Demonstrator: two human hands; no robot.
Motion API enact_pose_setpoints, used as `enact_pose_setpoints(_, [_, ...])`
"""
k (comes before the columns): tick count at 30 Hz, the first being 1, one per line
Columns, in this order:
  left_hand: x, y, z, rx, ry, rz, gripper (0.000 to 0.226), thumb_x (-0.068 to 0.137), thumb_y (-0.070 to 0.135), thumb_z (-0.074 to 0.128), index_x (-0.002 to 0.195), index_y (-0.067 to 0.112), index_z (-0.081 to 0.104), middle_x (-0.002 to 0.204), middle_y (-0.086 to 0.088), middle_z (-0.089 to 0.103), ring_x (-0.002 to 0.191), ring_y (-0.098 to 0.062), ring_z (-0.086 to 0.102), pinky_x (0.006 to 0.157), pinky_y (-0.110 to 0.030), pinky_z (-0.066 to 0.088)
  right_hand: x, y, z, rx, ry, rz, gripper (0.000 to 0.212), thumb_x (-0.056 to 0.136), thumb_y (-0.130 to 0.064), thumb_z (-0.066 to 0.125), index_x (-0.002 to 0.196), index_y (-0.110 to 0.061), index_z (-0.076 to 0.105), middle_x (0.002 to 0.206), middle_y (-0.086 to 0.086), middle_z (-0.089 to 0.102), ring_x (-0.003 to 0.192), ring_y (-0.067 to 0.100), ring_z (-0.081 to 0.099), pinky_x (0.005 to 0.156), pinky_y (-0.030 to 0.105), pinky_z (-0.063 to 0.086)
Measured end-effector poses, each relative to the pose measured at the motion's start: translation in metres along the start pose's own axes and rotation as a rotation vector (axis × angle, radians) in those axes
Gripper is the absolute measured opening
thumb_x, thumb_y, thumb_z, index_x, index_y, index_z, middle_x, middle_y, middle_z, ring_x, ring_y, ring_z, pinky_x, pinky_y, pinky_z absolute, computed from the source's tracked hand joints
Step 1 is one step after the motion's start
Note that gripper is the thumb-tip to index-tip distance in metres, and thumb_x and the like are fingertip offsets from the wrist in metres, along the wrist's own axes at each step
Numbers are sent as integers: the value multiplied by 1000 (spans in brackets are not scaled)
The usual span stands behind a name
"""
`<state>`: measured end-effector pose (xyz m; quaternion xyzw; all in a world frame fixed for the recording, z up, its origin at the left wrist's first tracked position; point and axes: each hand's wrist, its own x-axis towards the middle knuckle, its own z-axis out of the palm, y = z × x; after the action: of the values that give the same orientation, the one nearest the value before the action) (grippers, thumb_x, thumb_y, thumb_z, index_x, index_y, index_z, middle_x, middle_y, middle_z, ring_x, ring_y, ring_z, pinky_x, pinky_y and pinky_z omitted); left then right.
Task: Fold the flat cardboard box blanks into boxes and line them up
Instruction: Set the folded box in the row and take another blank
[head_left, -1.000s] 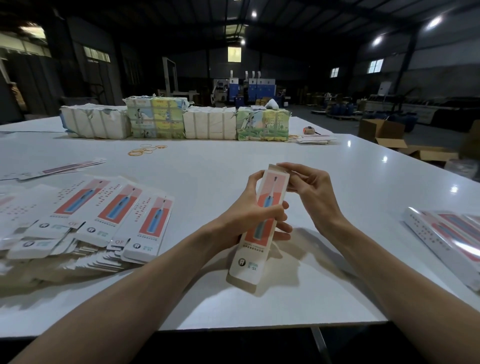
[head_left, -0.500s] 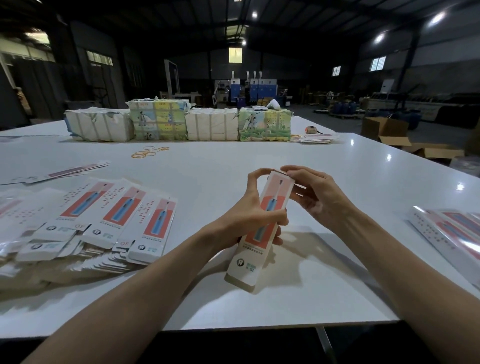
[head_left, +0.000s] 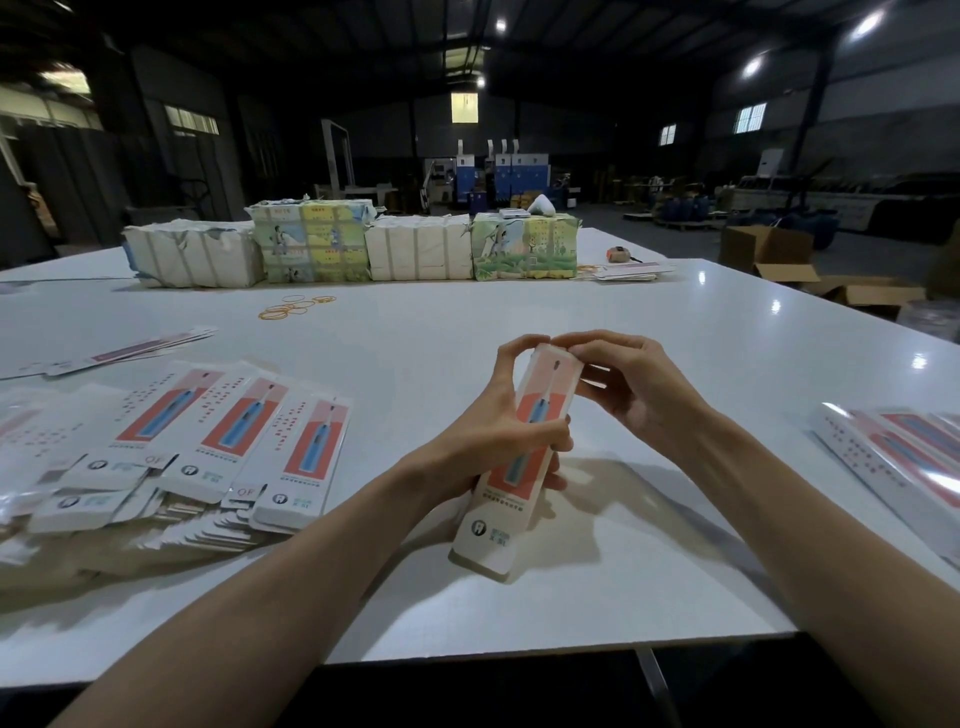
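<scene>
A long white box (head_left: 501, 525) printed with a red panel and a blue toothbrush stands tilted over the table's near middle. My left hand (head_left: 488, 441) grips its middle from the left, index finger arched up to the top end. My right hand (head_left: 631, 384) is at the top end, its fingertips pressing on the closing flap. A fanned heap of flat blanks (head_left: 218, 447) with the same print lies to the left. Folded boxes (head_left: 904, 462) lie side by side at the right edge.
The white table (head_left: 649, 587) ends close in front of me. Four wrapped bundles (head_left: 353, 249) line its far side, with rubber bands (head_left: 296, 306) before them, a few more blanks (head_left: 124, 351) at the left and a tape measure (head_left: 618, 254) far right. Brown cartons (head_left: 779, 254) stand beyond.
My right hand's fingers have moved over the top of the box and pushed the flap down. The left hand kept its grip on the box's middle.
</scene>
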<state>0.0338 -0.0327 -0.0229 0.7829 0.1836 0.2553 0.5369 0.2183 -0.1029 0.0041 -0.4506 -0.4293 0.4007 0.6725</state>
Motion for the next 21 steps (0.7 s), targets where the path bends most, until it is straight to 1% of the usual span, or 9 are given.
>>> enact_pose_setpoints(2, [0, 1, -1, -55, 18, -9, 93, 80, 16, 83, 131, 68, 25, 120, -16, 56, 78, -28, 77, 65, -37, 64, -1, 1, 3, 30, -26, -4, 23, 101, -7, 60, 106, -9, 82, 114, 14, 77, 111, 28, 73, 82, 36, 62])
enact_pose_setpoints(4, [1, 2, -3, -111, 46, -21, 95, 81, 12, 82, 137, 61, 24, 119, -18, 57, 76, -28, 76, 68, -42, 65, -2, 4, 8, 20, -46, -28, 22, 102, -13, 62, 115, -9, 79, 119, 12, 76, 114, 27, 72, 88, 38, 62])
enact_pose_setpoints(7, [0, 3, -4, -139, 85, -29, 96, 84, 6, 80, 143, 55, 22, 116, -19, 59, 75, -28, 75, 72, -47, 65, -5, 10, 13, -135, -30, -133, 25, 100, -16, 68, 123, -7, 73, 117, 9, 77, 113, 27, 73, 92, 39, 62])
enact_pose_setpoints(9, [-1, 4, -4, -148, 83, -37, 94, 88, 3, 78, 143, 54, 21, 117, -20, 59, 75, -28, 74, 73, -48, 66, -7, 12, 14, -230, -14, -202, 26, 99, -17, 69, 122, -6, 73, 115, 7, 77, 111, 26, 74, 92, 39, 62])
enact_pose_setpoints(12, [-4, 4, -3, -171, 65, -58, 92, 90, 3, 77, 143, 53, 21, 121, -22, 57, 78, -30, 74, 75, -50, 66, -9, 13, 11, -353, -7, -295, 21, 99, -17, 70, 116, -7, 77, 110, 4, 79, 106, 23, 76, 87, 34, 63])
enact_pose_setpoints(14, [-4, 3, -1, -182, 53, -75, 92, 89, 4, 78, 143, 53, 22, 123, -22, 57, 78, -32, 75, 75, -50, 65, -8, 13, 9, -389, 12, -308, 19, 98, -17, 71, 113, -8, 79, 107, 2, 80, 102, 22, 77, 85, 33, 64])
enact_pose_setpoints(18, [-2, 1, -2, -177, 46, -67, 91, 89, 6, 79, 143, 53, 22, 122, -19, 58, 77, -31, 76, 70, -42, 64, -6, 14, 7, -400, 38, -301, 20, 97, -20, 73, 111, -9, 79, 105, 2, 80, 101, 23, 77, 82, 32, 63])
enact_pose_setpoints(21, [-2, 0, -1, -217, 73, -67, 92, 83, 14, 83, 143, 51, 24, 123, -20, 56, 77, -32, 76, 72, -44, 65, -6, 20, 10, -385, 39, -291, 20, 99, -18, 70, 115, -7, 77, 107, 1, 80, 102, 22, 77, 82, 30, 63])
